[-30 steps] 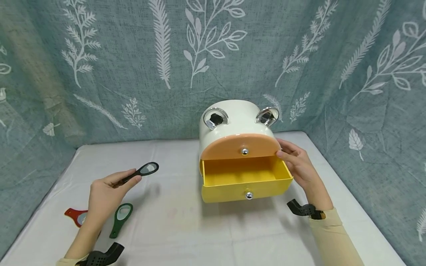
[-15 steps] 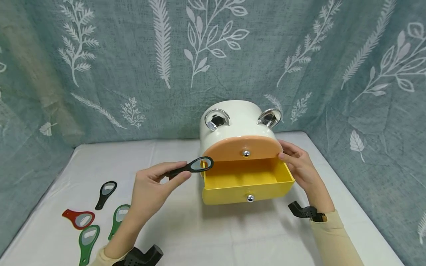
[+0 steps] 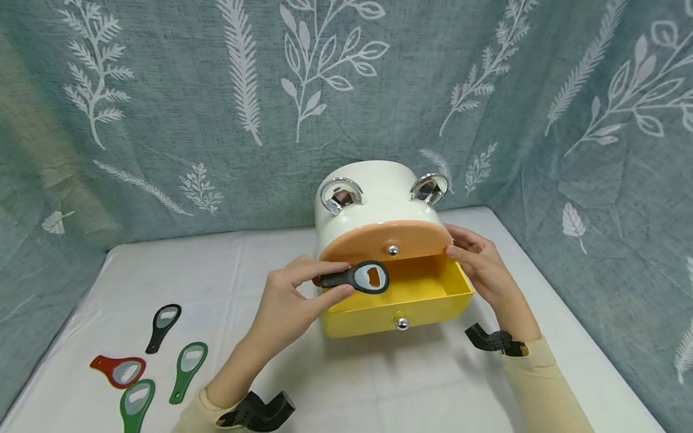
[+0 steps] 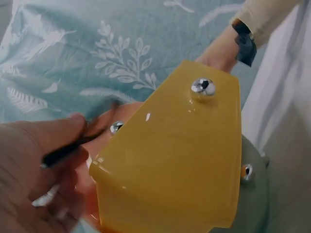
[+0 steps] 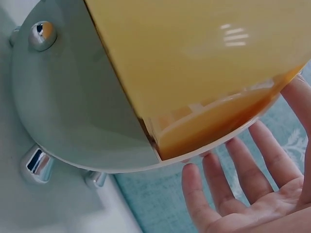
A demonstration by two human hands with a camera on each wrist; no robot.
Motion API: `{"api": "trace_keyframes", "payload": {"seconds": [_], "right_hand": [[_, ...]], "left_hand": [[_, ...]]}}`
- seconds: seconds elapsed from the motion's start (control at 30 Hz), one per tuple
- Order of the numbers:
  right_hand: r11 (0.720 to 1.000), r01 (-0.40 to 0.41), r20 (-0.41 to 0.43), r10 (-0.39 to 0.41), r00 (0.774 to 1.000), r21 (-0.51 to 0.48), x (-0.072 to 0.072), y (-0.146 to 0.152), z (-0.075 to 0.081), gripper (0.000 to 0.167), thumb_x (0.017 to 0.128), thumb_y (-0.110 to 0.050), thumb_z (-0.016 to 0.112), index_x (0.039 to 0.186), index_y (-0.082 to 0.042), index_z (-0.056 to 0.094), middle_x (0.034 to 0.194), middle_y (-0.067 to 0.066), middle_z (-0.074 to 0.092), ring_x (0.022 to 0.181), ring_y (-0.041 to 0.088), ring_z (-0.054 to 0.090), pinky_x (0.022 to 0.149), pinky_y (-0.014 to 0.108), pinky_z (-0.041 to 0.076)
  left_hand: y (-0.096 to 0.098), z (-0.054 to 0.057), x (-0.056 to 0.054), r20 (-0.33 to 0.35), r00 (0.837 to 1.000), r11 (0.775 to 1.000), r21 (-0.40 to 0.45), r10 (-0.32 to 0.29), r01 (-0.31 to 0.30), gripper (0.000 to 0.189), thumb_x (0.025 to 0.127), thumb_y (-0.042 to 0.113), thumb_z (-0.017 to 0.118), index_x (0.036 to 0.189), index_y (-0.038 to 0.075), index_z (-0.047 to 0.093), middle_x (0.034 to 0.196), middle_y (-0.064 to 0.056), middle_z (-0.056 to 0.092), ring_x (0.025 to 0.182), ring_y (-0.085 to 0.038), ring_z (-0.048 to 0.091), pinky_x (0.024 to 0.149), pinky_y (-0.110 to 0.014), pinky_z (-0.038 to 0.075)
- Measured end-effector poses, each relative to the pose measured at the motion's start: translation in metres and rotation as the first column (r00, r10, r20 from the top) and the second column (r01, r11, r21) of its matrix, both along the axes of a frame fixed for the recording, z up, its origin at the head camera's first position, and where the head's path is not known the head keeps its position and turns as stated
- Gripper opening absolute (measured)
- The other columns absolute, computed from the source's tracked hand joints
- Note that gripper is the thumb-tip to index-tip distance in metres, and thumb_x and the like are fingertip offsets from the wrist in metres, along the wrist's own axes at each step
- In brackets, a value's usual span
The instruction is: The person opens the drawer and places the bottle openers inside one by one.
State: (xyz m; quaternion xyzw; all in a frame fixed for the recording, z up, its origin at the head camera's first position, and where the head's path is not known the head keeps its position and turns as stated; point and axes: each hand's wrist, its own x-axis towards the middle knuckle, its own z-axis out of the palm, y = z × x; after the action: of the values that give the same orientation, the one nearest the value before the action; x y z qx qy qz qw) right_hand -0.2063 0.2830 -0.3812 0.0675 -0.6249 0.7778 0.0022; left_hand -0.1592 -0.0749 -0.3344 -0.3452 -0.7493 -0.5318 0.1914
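My left hand [image 3: 295, 294] pinches a black bottle opener [image 3: 371, 277] by its handle, the round metal head reaching over the pulled-out yellow drawer [image 3: 399, 317]. This drawer belongs to a white frog-shaped drawer box [image 3: 379, 186] with shiny eyes. An orange upper drawer [image 3: 373, 240] stays closed above it. In the left wrist view the bottle opener [image 4: 68, 149] is blurred beside the drawer's front. My right hand [image 3: 482, 264] rests against the box's right side, thumb at the front edge; in the right wrist view its fingers [image 5: 248, 167] are fairly straight along the rim.
On the white table [image 3: 243, 258], at left, lie another black bottle opener [image 3: 164, 328], a red one [image 3: 118, 370] and two green ones [image 3: 187, 370]. A patterned green curtain [image 3: 216, 120] hangs behind the table and along its sides.
My left hand has carried the black bottle opener rightward from over the left of the table to over the yellow drawer, its head turning to face the camera. My right hand has stayed at the box.
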Motion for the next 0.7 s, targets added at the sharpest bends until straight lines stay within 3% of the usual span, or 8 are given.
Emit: {"api": "trace_keyframes", "payload": {"seconds": [0.13,0.23,0.43,0.6,0.7], "right_hand": [[1.0,-0.005,0.0,0.005,1.0,0.001,0.0,-0.002,0.001,0.039,0.095,0.0,0.064,0.132,-0.007,0.06,0.125,0.006,0.061,0.112,0.022,0.056,0.097,0.029,0.048],[1.0,-0.01,-0.002,0.01,1.0,-0.002,0.0,-0.003,0.002,0.038,0.095,0.0,0.064,0.132,-0.008,0.061,0.125,0.006,0.061,0.113,0.022,0.056,0.097,0.029,0.047],[1.0,-0.007,-0.004,0.007,1.0,-0.019,0.0,-0.004,0.003,0.037,0.094,0.0,0.064,0.131,-0.008,0.062,0.124,0.006,0.062,0.112,0.021,0.057,0.097,0.029,0.048],[1.0,-0.003,0.0,0.003,1.0,-0.021,0.001,-0.003,0.002,0.037,0.095,0.001,0.064,0.131,-0.008,0.061,0.123,0.006,0.062,0.111,0.021,0.057,0.097,0.028,0.048],[1.0,-0.003,0.002,0.003,1.0,-0.018,0.001,-0.002,0.001,0.037,0.095,0.0,0.063,0.132,-0.007,0.061,0.124,0.006,0.062,0.111,0.022,0.057,0.097,0.028,0.047]], "left_hand": [[-0.007,0.002,0.006,-0.145,0.989,0.995,-0.084,0.043,-0.056,0.04,0.08,0.009,0.083,0.118,0.006,0.071,0.109,0.002,0.07,0.096,-0.017,0.061,0.085,-0.028,0.05],[-0.024,0.002,0.013,-0.193,0.975,0.99,-0.07,0.111,-0.126,0.035,0.081,0.004,0.08,0.114,0.007,0.072,0.108,0.003,0.07,0.097,-0.016,0.061,0.086,-0.026,0.049],[-0.064,-0.014,0.025,-0.093,0.96,0.957,-0.101,0.263,-0.272,0.034,0.08,0.0,0.081,0.111,0.012,0.074,0.105,0.006,0.069,0.091,-0.012,0.06,0.08,-0.02,0.047],[-0.092,-0.033,0.033,-0.038,0.943,0.93,-0.155,0.331,-0.333,0.038,0.078,0.002,0.084,0.111,0.017,0.074,0.106,0.007,0.069,0.089,-0.009,0.061,0.079,-0.018,0.048],[-0.109,-0.043,0.038,-0.01,0.925,0.908,-0.187,0.381,-0.376,0.04,0.076,0.002,0.085,0.111,0.018,0.074,0.108,0.007,0.069,0.087,-0.006,0.061,0.077,-0.015,0.048]]}}
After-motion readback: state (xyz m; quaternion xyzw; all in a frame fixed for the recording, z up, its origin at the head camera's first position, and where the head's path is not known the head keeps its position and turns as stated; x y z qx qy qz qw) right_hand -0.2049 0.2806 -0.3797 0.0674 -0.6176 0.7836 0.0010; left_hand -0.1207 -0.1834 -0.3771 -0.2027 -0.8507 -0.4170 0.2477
